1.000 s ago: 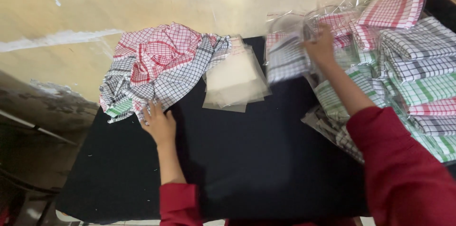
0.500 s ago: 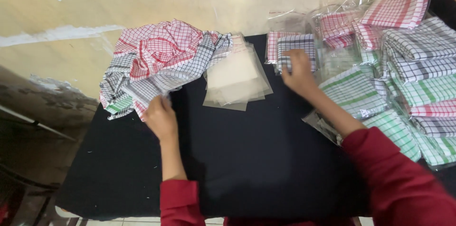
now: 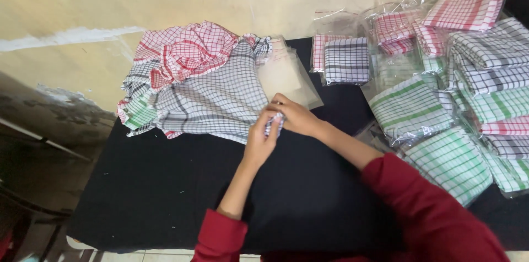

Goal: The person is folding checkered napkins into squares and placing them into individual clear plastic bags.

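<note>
Near the middle of the black table [image 3: 165,196], a corner of the black-checked cloth [image 3: 220,102] is pinched by both the left hand [image 3: 262,138] and right hand [image 3: 295,116], right beside the stack of clear bags [image 3: 284,74].

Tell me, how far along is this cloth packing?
Done: many folded checked cloths already sit in clear bags on the right. In hand: the left hand and right hand pinch a corner of the black-checked cloth. Left: the loose pile and empty bags.
</note>
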